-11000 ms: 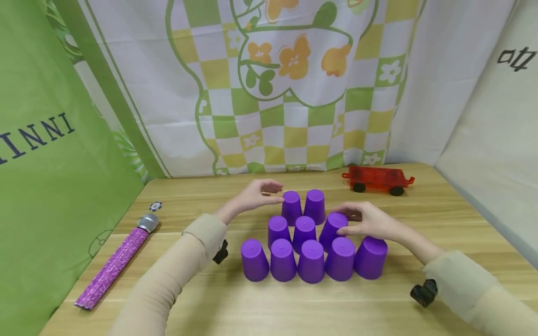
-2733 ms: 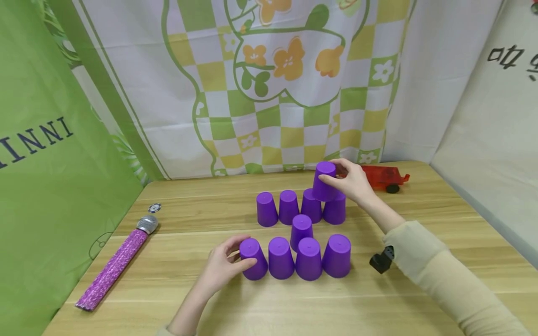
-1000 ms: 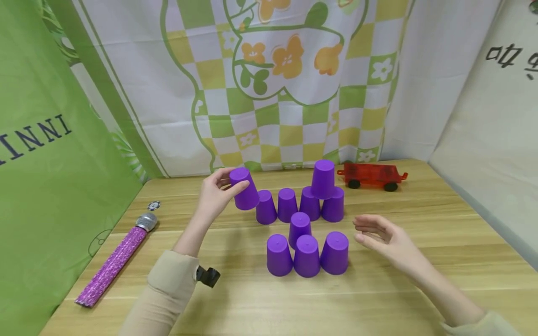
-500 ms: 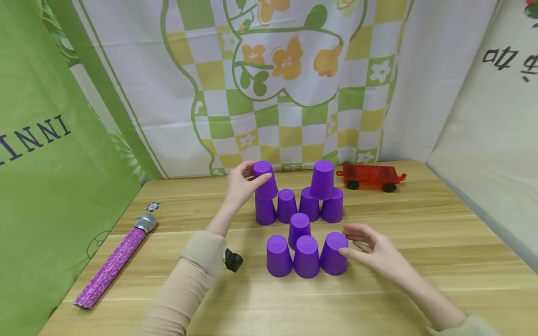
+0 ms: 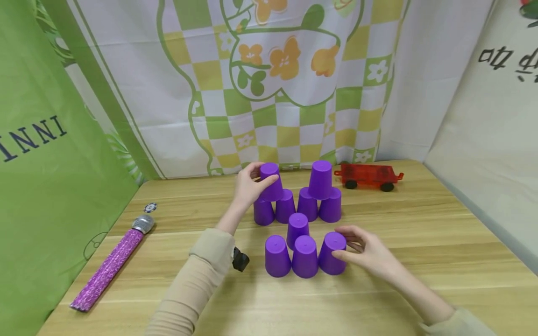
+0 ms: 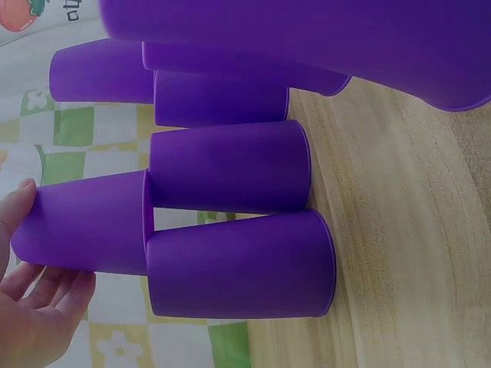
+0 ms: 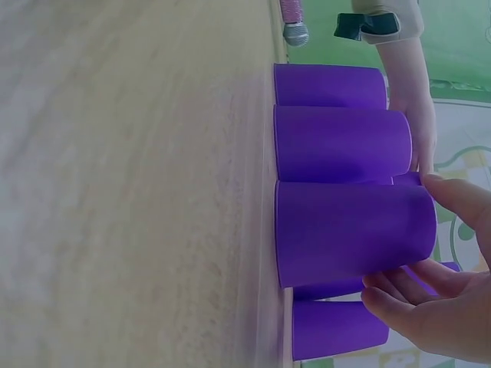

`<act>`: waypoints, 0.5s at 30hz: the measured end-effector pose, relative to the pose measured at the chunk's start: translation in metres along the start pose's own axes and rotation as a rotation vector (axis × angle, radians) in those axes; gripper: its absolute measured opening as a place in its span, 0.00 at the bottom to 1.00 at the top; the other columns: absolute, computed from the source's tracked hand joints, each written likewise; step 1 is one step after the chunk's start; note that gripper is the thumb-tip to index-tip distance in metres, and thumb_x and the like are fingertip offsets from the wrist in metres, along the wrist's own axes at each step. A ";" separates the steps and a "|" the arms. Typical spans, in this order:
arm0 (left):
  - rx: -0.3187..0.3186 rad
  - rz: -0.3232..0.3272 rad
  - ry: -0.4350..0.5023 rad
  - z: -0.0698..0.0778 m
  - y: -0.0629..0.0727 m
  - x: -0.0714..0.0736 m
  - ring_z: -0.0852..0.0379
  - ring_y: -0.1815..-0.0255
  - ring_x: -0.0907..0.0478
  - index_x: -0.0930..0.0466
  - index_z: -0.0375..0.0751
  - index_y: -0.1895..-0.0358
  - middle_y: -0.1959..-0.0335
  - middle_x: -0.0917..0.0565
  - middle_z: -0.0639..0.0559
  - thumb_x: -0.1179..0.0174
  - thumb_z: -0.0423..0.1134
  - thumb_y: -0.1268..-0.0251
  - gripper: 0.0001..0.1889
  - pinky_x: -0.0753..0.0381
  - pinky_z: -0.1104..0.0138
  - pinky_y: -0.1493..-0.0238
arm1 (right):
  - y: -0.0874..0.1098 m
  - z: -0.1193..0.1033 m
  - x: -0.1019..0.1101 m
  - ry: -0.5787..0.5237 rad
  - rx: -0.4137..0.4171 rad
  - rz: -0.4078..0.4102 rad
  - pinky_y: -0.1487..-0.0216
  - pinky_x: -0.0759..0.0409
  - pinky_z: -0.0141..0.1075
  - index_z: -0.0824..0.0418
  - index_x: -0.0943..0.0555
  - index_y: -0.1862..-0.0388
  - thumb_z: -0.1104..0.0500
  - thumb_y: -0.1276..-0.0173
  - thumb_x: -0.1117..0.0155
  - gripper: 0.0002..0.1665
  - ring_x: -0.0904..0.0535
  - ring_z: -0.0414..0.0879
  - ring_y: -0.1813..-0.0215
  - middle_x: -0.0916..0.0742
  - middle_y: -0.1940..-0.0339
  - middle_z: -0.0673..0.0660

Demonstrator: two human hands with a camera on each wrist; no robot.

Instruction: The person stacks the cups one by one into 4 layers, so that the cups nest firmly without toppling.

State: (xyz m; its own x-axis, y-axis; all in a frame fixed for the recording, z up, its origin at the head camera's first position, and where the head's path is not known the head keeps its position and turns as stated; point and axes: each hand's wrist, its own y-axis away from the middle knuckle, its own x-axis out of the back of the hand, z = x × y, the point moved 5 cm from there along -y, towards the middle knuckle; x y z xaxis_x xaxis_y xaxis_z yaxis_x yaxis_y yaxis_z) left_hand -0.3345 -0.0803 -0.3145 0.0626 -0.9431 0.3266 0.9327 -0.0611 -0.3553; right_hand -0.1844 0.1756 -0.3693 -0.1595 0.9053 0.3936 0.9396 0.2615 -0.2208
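Note:
My left hand (image 5: 248, 186) pinches an upside-down purple cup (image 5: 273, 190) over the two left cups of the back row; in the left wrist view, this cup's rim meets the cups below. To its right, another purple cup (image 5: 321, 181) stands across the two right cups (image 5: 330, 207) of that row. At the front, my right hand (image 5: 371, 252) has thumb and fingers around the rightmost cup (image 5: 331, 260), which stands on the table. Beside that one are two more front cups (image 5: 305, 261), with a single cup (image 5: 298, 232) just behind them.
A microphone (image 5: 110, 268) with a glittery pink handle lies at the left, near a poker chip (image 5: 150, 207). At the back right stands a red toy wagon (image 5: 367, 175). A patterned curtain (image 5: 286, 116) hangs behind the wooden table (image 5: 420, 224).
My left hand has carried its cup rightward onto the back row's left pair. My right hand has moved left to the front right cup. Earlier, the cups stood in rows along the table.

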 end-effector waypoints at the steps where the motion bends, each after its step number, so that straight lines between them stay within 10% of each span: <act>1: 0.002 -0.001 -0.001 -0.001 0.000 0.000 0.44 0.50 0.19 0.23 0.34 0.48 0.53 0.17 0.37 0.29 0.39 0.49 0.24 0.18 0.61 0.45 | 0.000 0.000 -0.001 0.000 0.004 -0.002 0.48 0.24 0.19 0.76 0.29 0.44 0.65 0.44 0.30 0.30 0.24 0.25 0.53 0.19 0.49 0.71; 15: 0.005 -0.001 0.001 0.001 0.002 -0.001 0.43 0.50 0.19 0.24 0.33 0.47 0.53 0.17 0.36 0.29 0.39 0.49 0.25 0.18 0.60 0.46 | -0.005 0.003 -0.004 0.049 0.014 -0.018 0.50 0.19 0.25 0.78 0.28 0.47 0.64 0.45 0.29 0.30 0.20 0.31 0.54 0.18 0.52 0.71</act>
State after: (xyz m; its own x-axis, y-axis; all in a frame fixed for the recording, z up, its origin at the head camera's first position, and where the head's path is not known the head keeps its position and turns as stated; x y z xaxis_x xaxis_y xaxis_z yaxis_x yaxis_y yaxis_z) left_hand -0.3322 -0.0789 -0.3150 0.0616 -0.9434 0.3260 0.9345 -0.0602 -0.3509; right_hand -0.1897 0.1717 -0.3725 -0.1610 0.8829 0.4412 0.9325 0.2826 -0.2251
